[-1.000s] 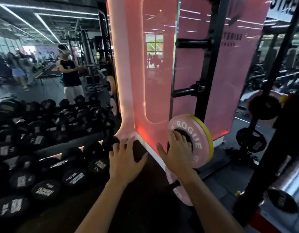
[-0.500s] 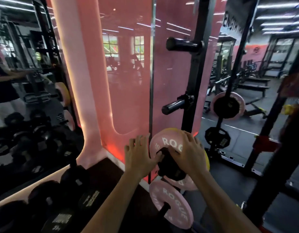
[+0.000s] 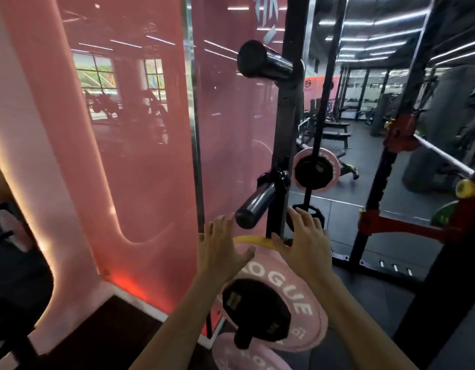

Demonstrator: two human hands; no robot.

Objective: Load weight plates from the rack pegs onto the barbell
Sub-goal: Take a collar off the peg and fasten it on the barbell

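Note:
A pink ROGUE plate (image 3: 297, 305) hangs on a low peg of the black rack upright (image 3: 287, 145), with a small black plate (image 3: 253, 313) in front of it and a yellow plate (image 3: 253, 240) behind. Another pink plate (image 3: 247, 356) sits on the peg below. My left hand (image 3: 220, 252) and my right hand (image 3: 305, 244) hover with spread fingers just above the pink plate's top edge, holding nothing. Two bare pegs (image 3: 253, 206) (image 3: 265, 60) stick out above. The barbell (image 3: 442, 158) rests on the red hook at right.
A pink glossy wall panel (image 3: 140, 145) stands close on the left. A second rack post (image 3: 314, 166) behind carries pink and black plates. Benches stand farther back on the dark floor. A black upright (image 3: 444, 263) rises at the right.
Both hands have lifted off the plates, which they touched half a second ago, and now hover above them. The view has shifted so the plates sit lower and closer.

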